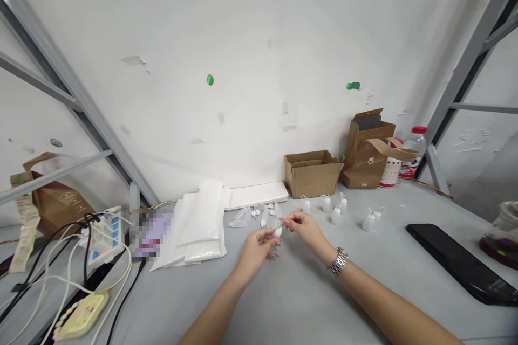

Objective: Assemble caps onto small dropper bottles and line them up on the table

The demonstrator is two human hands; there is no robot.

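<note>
My left hand (259,245) and my right hand (305,228) meet over the grey table (299,291), both pinching a small clear plastic packet (277,225) with a small white piece inside. A metal watch sits on my right wrist. Just beyond my fingers lie loose clear packets and small white caps (259,213). To the right stand several small white dropper bottles (336,210).
A stack of white bags (200,221) lies left of my hands. A small open cardboard box (311,172) and a brown paper bag (368,156) stand at the wall. A black tablet (461,261) lies at right. Power strips and cables (84,259) crowd the left edge.
</note>
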